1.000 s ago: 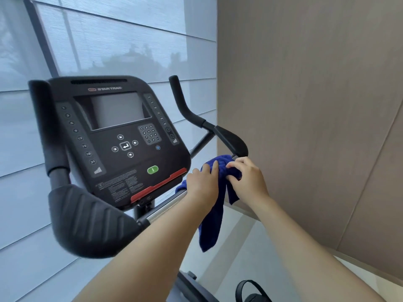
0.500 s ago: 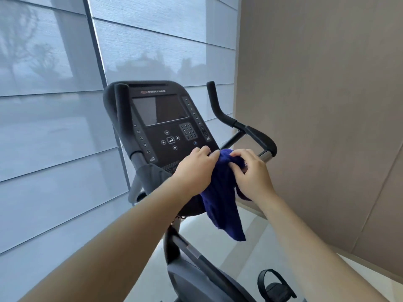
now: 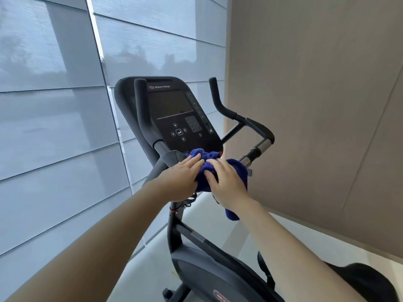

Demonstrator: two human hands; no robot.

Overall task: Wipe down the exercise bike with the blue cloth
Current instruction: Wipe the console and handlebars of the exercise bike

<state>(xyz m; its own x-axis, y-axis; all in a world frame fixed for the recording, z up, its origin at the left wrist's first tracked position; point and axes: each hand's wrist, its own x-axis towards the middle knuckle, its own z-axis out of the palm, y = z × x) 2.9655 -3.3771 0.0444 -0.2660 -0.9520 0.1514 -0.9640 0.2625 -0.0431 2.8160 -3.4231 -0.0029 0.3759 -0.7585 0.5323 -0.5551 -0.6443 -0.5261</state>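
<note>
Under left hand (image 3: 178,179), right hand (image 3: 226,182) lies blue cloth (image 3: 242,173).

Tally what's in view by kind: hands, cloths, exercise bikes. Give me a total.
Hands: 2 (left hand, right hand)
Blue cloth: 1
Exercise bike: 1
Total: 4

Straight ahead the way is pretty much blocked by the console (image 3: 174,114), boxed in by the left handlebar horn (image 3: 141,105) and right handlebar horn (image 3: 218,101). Open air is left between the chrome bar (image 3: 260,148) and the beige wall (image 3: 316,105), while the spot under the console is taken up by the left hand (image 3: 178,182) and right hand (image 3: 226,182) on the blue cloth (image 3: 201,154).
</note>
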